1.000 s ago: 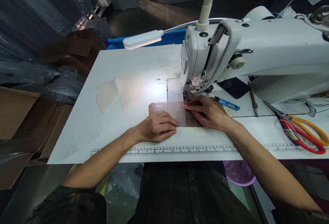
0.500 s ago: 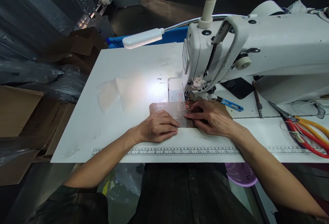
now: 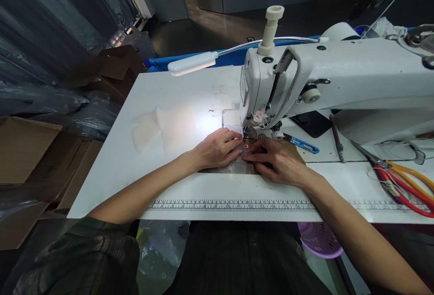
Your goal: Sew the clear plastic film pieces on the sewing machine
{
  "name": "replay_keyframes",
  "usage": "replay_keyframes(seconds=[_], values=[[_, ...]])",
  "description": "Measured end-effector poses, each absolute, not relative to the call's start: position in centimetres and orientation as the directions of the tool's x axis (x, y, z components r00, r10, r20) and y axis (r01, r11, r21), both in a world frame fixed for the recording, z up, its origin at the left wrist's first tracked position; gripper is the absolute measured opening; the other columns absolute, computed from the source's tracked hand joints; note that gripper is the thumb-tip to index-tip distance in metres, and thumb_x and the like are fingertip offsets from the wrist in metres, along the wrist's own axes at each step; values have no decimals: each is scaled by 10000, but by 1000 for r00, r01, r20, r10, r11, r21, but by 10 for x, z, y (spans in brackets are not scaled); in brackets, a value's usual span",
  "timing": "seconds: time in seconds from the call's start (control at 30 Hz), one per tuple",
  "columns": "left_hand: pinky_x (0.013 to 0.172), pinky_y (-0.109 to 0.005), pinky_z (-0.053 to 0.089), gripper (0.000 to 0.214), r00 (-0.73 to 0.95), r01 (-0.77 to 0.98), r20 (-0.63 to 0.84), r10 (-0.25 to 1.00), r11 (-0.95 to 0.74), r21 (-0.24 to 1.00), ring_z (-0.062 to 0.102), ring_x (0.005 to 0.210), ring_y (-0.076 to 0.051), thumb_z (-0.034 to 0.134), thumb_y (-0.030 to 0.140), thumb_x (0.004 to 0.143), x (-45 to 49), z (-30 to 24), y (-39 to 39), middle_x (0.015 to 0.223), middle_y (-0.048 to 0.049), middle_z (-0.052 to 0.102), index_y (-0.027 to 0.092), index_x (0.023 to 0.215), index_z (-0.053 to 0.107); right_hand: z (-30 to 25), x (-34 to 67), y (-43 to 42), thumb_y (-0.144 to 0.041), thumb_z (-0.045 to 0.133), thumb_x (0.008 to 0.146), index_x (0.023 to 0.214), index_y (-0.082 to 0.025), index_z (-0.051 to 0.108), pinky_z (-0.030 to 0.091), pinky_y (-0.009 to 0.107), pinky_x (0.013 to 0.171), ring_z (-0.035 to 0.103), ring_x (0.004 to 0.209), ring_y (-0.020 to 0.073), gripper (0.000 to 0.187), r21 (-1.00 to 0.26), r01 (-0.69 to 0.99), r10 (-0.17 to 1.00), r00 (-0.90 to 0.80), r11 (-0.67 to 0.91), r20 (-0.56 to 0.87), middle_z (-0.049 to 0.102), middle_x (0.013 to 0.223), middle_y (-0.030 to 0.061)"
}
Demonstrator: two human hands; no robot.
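Note:
A brown patterned piece under a clear film lies on the white table in front of the sewing machine. My left hand rests on it, fingers flat and stretched toward the needle area. My right hand presses on its right part, fingertips pinched together close beside the left fingertips, just before the presser foot. Both hands cover most of the piece.
Blue thread snips lie right of the needle. Red and yellow scissors sit at the far right. A gooseneck lamp lights the table. Pale translucent pieces lie to the left. A printed ruler runs along the front edge. Cardboard boxes stand at left.
My left hand has slid forward and right, from the piece's near left edge up to the needle area. The right hand stayed nearly in place. The camera view shifted slightly.

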State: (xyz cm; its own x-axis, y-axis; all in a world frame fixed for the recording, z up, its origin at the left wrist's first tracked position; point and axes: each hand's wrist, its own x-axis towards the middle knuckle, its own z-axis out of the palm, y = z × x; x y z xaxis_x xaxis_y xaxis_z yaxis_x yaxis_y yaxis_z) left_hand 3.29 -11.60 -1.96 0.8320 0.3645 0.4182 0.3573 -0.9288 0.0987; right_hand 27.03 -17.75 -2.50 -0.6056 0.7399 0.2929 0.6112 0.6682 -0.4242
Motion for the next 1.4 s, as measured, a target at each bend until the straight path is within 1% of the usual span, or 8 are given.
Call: replay_keyframes(seconds=[0.13, 0.23, 0.37, 0.53, 0.63, 0.73, 1.0, 1.4], values=[[770, -406, 480, 381, 884, 412, 259, 390, -910, -35, 581, 887, -242, 439, 365, 997, 40, -20, -111, 1243, -190, 617, 72, 1142, 636, -30, 269, -176, -173, 579, 866, 1150, -262, 736, 532, 430, 905, 626, 1013, 242, 337, -441, 612, 750, -589, 657, 300, 654, 1085, 103], [724, -402, 424, 431, 862, 481, 222, 455, -873, -81, 551, 869, -254, 405, 399, 1009, 42, -19, -107, 1202, -194, 620, 66, 1156, 635, -33, 267, -175, -203, 558, 895, 1166, -246, 728, 556, 427, 855, 643, 954, 237, 323, -424, 668, 791, -533, 611, 300, 654, 1092, 114], [739, -397, 380, 433, 840, 519, 211, 500, -853, -44, 540, 903, -262, 401, 415, 1012, 40, -15, -104, 1131, -172, 631, 93, 1197, 624, -35, 265, -174, -215, 557, 902, 1185, -263, 715, 559, 434, 858, 639, 984, 247, 327, -429, 677, 801, -517, 598, 302, 648, 1103, 112], [859, -449, 370, 433, 834, 507, 208, 510, -859, 75, 545, 995, -275, 414, 421, 1011, 37, -16, -103, 1240, -165, 632, 114, 1247, 605, -35, 267, -176, -230, 542, 923, 1215, -245, 700, 551, 441, 895, 627, 1011, 249, 332, -476, 661, 813, -501, 581, 297, 635, 1098, 118], [908, -486, 362, 389, 813, 505, 236, 533, -846, 170, 539, 1051, -281, 415, 385, 1012, 36, -20, -104, 1313, -150, 618, 140, 1233, 620, -34, 267, -177, -233, 538, 928, 1221, -248, 696, 547, 444, 908, 627, 1016, 247, 333, -491, 658, 819, -498, 571, 285, 629, 1098, 112], [938, -519, 356, 368, 801, 499, 256, 541, -840, 215, 524, 1113, -298, 436, 349, 1001, 35, -24, -105, 1360, -148, 594, 143, 1248, 615, -35, 267, -177, -237, 535, 935, 1229, -259, 689, 541, 440, 921, 624, 1030, 243, 333, -507, 649, 821, -496, 568, 284, 624, 1094, 103], [943, -544, 365, 376, 796, 489, 285, 535, -844, 219, 524, 1152, -315, 459, 334, 982, 35, -28, -105, 1370, -157, 585, 129, 1259, 609, -32, 266, -177, -236, 525, 944, 1271, -286, 664, 548, 445, 904, 635, 1017, 247, 358, -495, 642, 808, -508, 586, 298, 633, 1076, 104], [950, -553, 363, 361, 778, 532, 328, 536, -840, 112, 534, 1119, -313, 418, 316, 987, 39, -30, -113, 1328, -186, 591, 111, 1218, 605, -28, 265, -176, -206, 515, 933, 1233, -295, 686, 571, 387, 809, 655, 944, 219, 357, -452, 675, 813, -502, 582, 297, 653, 1047, 86]])
